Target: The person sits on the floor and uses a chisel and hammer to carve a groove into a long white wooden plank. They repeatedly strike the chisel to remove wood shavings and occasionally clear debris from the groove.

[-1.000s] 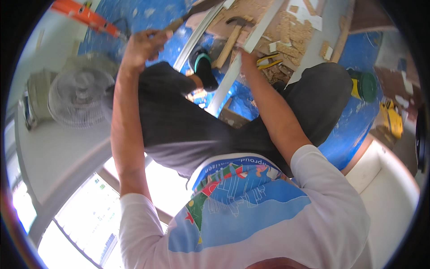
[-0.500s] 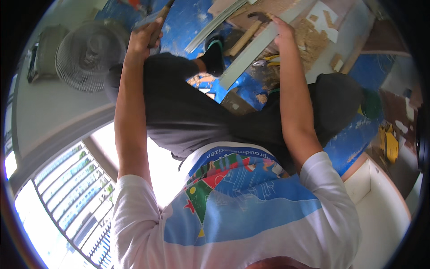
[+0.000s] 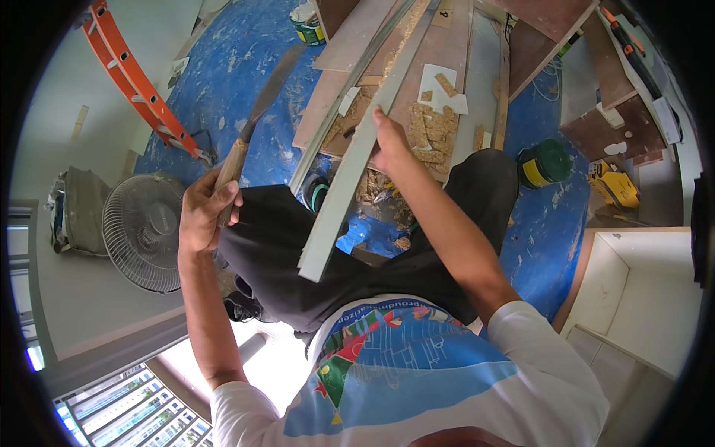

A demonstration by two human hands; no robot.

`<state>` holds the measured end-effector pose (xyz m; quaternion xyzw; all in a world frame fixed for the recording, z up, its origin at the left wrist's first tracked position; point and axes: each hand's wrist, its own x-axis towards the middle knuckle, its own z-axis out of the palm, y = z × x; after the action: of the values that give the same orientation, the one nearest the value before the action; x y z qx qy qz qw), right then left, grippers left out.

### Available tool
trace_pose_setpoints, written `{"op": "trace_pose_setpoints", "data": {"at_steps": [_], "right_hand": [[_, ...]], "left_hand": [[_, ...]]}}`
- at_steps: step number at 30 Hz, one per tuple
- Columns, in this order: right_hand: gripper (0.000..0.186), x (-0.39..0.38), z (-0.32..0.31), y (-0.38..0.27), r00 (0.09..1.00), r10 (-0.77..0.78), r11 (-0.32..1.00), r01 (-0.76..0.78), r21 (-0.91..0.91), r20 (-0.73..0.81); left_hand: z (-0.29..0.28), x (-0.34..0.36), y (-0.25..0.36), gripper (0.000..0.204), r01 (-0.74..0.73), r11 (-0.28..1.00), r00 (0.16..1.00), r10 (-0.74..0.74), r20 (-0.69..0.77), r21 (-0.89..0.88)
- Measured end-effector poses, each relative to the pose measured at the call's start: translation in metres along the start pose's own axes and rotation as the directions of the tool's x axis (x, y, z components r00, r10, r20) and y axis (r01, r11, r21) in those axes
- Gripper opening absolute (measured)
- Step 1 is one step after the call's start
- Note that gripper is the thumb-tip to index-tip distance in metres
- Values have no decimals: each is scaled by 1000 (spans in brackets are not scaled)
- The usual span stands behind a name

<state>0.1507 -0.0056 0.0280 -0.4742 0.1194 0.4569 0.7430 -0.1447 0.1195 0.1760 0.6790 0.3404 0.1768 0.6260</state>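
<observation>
My left hand [image 3: 210, 208] is closed round the wooden handle of a machete [image 3: 269, 93]. Its long, rust-brown blade points up and away over the blue floor. My right hand [image 3: 391, 141] grips the edge of a long pale grey strip [image 3: 346, 190], with the thumb on top. The strip's near end hangs over my lap, and its far end runs out past the boards. Left of it, a second grooved strip [image 3: 328, 123] lies at nearly the same slant. A small dark curved piece [image 3: 349, 132] shows between the strips, mostly hidden.
Brown boards [image 3: 454, 45] hold wood chips [image 3: 432, 138] and a white sheet [image 3: 439, 83]. An orange ladder [image 3: 134, 82] and a fan [image 3: 145, 227] stand at left. At right are a green bucket [image 3: 545, 164], a yellow tool [image 3: 614, 186] and an open white cabinet [image 3: 633, 276].
The view has tilted up, so more floor, the ladder and boards show. The pale strip's near end now reaches over my lap. My left hand still holds the machete.
</observation>
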Motion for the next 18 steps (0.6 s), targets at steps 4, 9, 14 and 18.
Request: {"op": "trace_pose_setpoints", "data": {"at_steps": [4,9,14,18], "right_hand": [[41,-29,-3,44,982,-30,1000,27,16,188],[33,-73,-13,96,929,115,992,-128,16,351],[29,-89,-28,141,838,319,947,-268,-175,443],[26,-81,-45,160,757,443,890,-308,-335,480]], "left_hand": [[0,-38,14,49,37,993,997,-29,-67,115],[-3,-73,2,46,144,942,985,-105,-139,304],[-8,-97,-45,46,256,899,960,-195,-199,356],[-3,-121,-83,44,360,870,923,-279,-265,338]]}}
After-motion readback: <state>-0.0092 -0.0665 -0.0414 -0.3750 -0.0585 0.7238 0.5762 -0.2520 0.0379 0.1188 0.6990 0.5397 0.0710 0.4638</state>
